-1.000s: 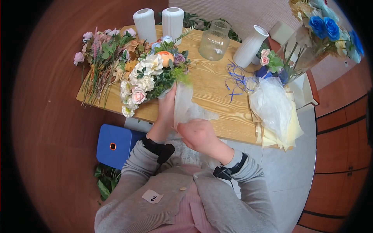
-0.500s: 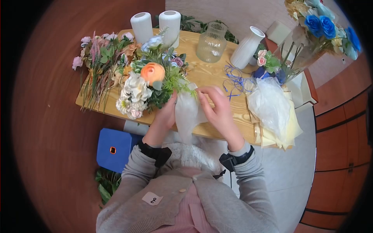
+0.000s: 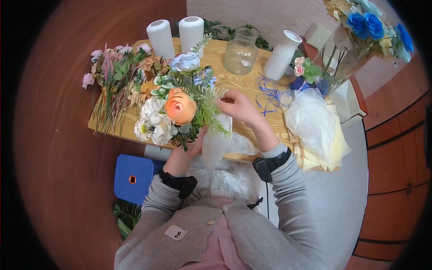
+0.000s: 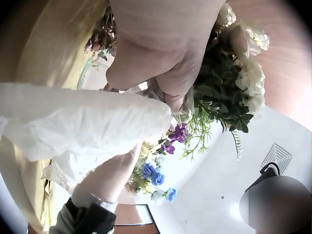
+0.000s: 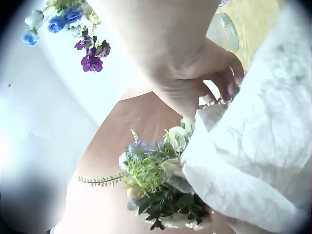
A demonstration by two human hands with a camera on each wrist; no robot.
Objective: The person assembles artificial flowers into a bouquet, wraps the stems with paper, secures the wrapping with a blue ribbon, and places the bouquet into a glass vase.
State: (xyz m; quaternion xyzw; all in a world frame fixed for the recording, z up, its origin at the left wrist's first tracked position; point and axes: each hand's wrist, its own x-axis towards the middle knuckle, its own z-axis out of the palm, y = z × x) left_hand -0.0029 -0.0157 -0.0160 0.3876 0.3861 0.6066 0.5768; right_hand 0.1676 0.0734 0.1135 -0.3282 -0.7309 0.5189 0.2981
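Observation:
A bouquet with an orange bloom [image 3: 180, 106], white and pale blue flowers and greenery tilts over the table's front edge. Under its blooms the left hand [image 3: 193, 146] grips the base, partly hidden by leaves; in the left wrist view the left hand [image 4: 158, 53] has its fingers curled round the wrapped stems. White wrapping [image 3: 215, 146] hangs below the bouquet, and it fills the right of the right wrist view as a crumpled white sheet [image 5: 253, 151]. At the bouquet's right side, the right hand [image 3: 240, 108] pinches the wrapping's upper edge; its fingers [image 5: 226, 80] are bent there.
Loose flowers [image 3: 117, 74] lie at the table's left. Two white vases [image 3: 160, 40], a glass vase [image 3: 241, 51] and a tilted white vase [image 3: 281, 56] stand behind. Blue ribbon [image 3: 272, 96], clear plastic [image 3: 310, 117] and blue roses [image 3: 365, 25] are at the right.
The bouquet has turned so its orange and blue blooms face the head camera. The right hand has moved up from the wrapping's lower part to its upper edge; the left hand is slightly lower.

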